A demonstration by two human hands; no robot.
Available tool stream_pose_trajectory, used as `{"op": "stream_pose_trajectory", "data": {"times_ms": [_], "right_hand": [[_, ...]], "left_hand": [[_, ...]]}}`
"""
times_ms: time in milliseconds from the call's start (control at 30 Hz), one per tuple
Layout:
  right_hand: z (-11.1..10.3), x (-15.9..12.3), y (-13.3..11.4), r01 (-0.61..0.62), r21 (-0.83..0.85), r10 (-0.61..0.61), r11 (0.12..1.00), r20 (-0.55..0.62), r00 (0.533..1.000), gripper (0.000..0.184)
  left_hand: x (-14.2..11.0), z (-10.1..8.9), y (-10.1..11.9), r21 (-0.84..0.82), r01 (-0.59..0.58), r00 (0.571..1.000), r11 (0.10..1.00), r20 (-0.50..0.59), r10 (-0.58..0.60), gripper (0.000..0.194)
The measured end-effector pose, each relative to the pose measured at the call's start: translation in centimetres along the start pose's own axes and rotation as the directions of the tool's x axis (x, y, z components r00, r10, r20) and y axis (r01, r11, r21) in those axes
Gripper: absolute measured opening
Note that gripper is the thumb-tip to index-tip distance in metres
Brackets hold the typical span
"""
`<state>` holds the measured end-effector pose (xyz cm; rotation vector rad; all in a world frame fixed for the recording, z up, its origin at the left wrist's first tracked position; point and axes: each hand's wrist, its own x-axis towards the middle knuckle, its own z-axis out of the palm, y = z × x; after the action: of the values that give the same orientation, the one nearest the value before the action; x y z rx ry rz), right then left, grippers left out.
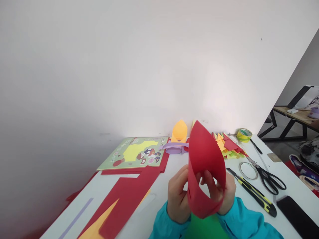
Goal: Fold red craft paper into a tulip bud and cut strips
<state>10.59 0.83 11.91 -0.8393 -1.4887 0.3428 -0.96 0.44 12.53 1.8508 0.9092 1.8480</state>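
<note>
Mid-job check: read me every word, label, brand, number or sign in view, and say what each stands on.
Nothing can be read with certainty.
Green booklet: lettering on the cover, too small and blurred.
Yellow-green tape roll: any print is too small to make out.
White-and-black item on the far table: dark letters, too unclear to quote.

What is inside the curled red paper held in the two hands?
Inside the red paper, fingers show, and what looks like the white table appears through the opening. Whatever lies behind its near, lower wall is covered.
</note>
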Motion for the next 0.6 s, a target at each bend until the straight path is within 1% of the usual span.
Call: {"op": "stream_pose_trajectory", "data": {"times_ms": [67, 133, 200, 333, 433, 533, 600], "right_hand": [[0.2, 0.3, -0.5, -0.029, -0.010, 0.029, 1.000, -0.020, 0.999, 0.019], [0.3, 0.4, -0.9, -0.080, 0.011, 0.080, 0.997, -0.041, 0.996, 0.017], [0.3, 0.4, -1.1, -0.115, 0.048, 0.118, 0.992, -0.055, 0.992, 0.020], [0.3, 0.2, -1.2, -0.134, 0.040, 0.136, 0.990, -0.047, 0.990, 0.025], [0.3, 0.2, -1.3, -0.145, 0.020, 0.146, 0.989, -0.058, 0.988, 0.029], [0.4, 0.2, -1.3, -0.173, 0.013, 0.173, 0.985, -0.077, 0.982, 0.032], [0.3, 0.2, -1.1, -0.179, 0.069, 0.183, 0.981, -0.062, 0.981, 0.031]], "left_hand": [[0.1, 0.1, 0.2, -0.037, -0.013, 0.999, 0.999, 0.048, 0.015, 0.012], [0.1, 0.1, 0.1, -0.054, -0.027, 0.997, 0.998, 0.066, 0.031, 0.014], [0.0, 0.0, 0.0, -0.055, -0.036, 0.997, 0.998, 0.068, 0.039, 0.014], [-0.2, 0.0, -0.3, -0.066, -0.022, 0.996, 0.998, 0.087, 0.027, 0.010], [0.0, 0.0, -0.3, -0.100, -0.032, 0.993, 0.994, 0.111, 0.043, 0.013], [0.2, 0.1, 0.0, -0.093, -0.035, 0.993, 0.995, 0.108, 0.045, 0.015], [0.2, 0.2, 0.0, -0.075, -0.033, 0.996, 0.997, 0.079, 0.039, 0.018]]}}
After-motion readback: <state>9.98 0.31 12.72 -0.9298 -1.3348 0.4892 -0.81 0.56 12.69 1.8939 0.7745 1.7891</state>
